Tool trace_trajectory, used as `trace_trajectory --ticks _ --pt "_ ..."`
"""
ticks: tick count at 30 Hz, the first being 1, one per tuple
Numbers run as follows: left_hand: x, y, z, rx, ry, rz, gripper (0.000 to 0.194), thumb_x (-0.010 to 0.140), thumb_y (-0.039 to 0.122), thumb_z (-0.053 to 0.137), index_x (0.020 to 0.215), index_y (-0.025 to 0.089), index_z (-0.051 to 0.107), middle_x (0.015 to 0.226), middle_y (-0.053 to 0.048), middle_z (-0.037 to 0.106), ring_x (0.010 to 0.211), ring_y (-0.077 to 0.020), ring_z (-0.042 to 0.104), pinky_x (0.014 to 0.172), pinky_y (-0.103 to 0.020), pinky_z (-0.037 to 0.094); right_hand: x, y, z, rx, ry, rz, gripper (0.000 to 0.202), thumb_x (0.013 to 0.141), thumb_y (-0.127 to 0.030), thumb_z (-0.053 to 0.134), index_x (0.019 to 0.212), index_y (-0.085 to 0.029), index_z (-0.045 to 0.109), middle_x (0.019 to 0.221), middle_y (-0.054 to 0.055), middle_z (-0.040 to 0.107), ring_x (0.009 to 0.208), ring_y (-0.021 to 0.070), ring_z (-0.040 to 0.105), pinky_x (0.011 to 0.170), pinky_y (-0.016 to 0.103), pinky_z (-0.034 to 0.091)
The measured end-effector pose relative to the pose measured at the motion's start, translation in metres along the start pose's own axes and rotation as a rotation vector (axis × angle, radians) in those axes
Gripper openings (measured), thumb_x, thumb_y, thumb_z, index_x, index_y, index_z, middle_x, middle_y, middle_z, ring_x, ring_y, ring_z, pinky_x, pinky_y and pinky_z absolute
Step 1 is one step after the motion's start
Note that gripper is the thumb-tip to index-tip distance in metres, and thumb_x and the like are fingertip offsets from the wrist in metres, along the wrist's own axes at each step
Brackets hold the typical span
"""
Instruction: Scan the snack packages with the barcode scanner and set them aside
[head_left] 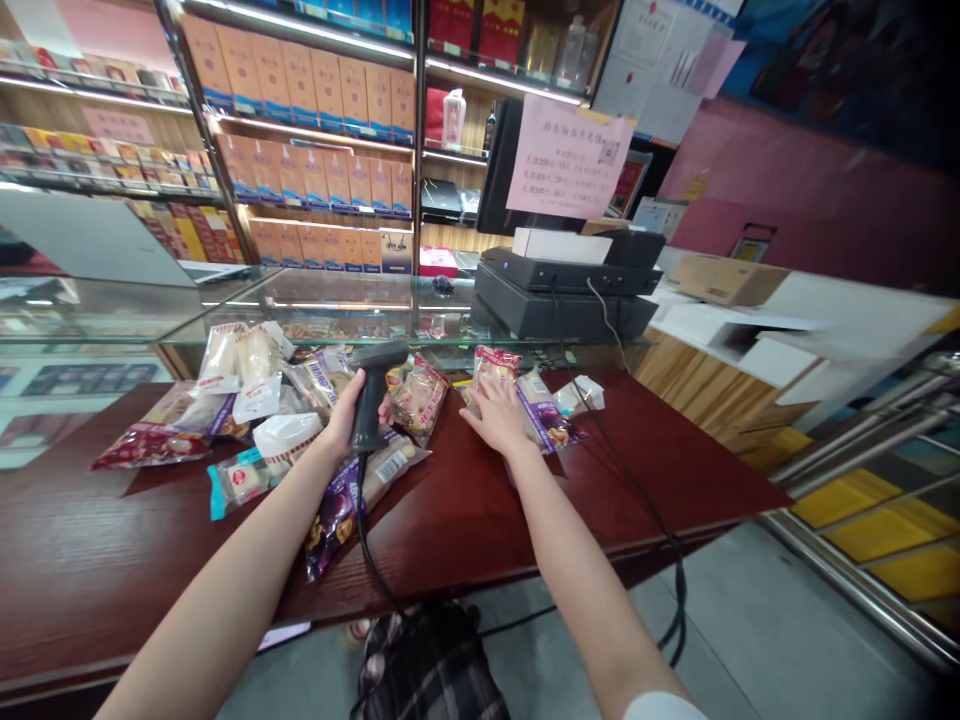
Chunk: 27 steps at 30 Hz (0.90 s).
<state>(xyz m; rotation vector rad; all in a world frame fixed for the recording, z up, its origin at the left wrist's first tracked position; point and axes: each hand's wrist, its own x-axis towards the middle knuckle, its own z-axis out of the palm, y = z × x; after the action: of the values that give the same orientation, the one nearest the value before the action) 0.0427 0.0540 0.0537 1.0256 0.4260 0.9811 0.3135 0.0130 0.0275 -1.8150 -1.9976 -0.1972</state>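
My left hand (346, 415) is wrapped round the handle of a black barcode scanner (369, 395), its cable hanging down over the counter edge. On a red-and-clear snack packet (495, 363) at the centre right lies my right hand (496, 412), fingers spread. Just right of it is a purple packet (547, 415), with a small white-and-clear packet (581, 396) beyond. Under and beside the scanner are a purple packet with a barcode label (382, 470) and a red-printed packet (421, 398). More packets, among them a blue-edged one (241, 482) and a red one (154, 440), form a pile at the left.
The packets rest on a dark red wooden counter (465, 510). Behind it stand a glass case (337, 290) and a black register (562, 300) with a pink notice (568, 155). A black cable (630, 475) crosses the counter's right side. Metal rails (862, 470) are at the right.
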Motion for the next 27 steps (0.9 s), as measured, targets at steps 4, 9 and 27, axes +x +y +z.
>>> trace_trajectory --ticks 4,9,27 --pt "-0.001 0.002 0.002 -0.012 0.004 -0.015 0.050 0.080 0.065 0.057 0.082 0.014 0.060 0.051 0.002 0.049 0.046 -0.0125 0.050 0.052 -0.027 0.051 0.001 -0.002 0.010 -0.042 0.008 0.189 0.046 0.090 -0.051 0.051 0.122 -0.022 0.065 0.142 0.013 0.054 0.134 0.0288 0.044 0.118 0.056 -0.001" --pt "-0.001 0.003 0.004 -0.028 0.030 0.036 0.049 0.083 0.063 0.055 0.084 0.014 0.060 0.051 0.002 0.050 0.044 -0.0118 0.049 0.047 -0.025 0.047 0.001 0.003 0.008 -0.109 0.152 0.317 0.047 0.084 -0.042 0.061 0.117 -0.009 0.064 0.131 0.023 0.059 0.127 0.0358 0.049 0.117 0.059 0.000" --pt "0.001 0.000 -0.001 -0.029 0.059 0.043 0.049 0.084 0.064 0.052 0.072 0.016 0.056 0.050 0.001 0.048 0.044 -0.0109 0.048 0.047 -0.023 0.046 -0.001 -0.045 0.035 0.321 -0.142 -0.128 0.063 0.076 -0.054 0.070 0.126 -0.019 0.055 0.150 0.015 0.043 0.133 0.0291 0.048 0.110 0.046 0.038"
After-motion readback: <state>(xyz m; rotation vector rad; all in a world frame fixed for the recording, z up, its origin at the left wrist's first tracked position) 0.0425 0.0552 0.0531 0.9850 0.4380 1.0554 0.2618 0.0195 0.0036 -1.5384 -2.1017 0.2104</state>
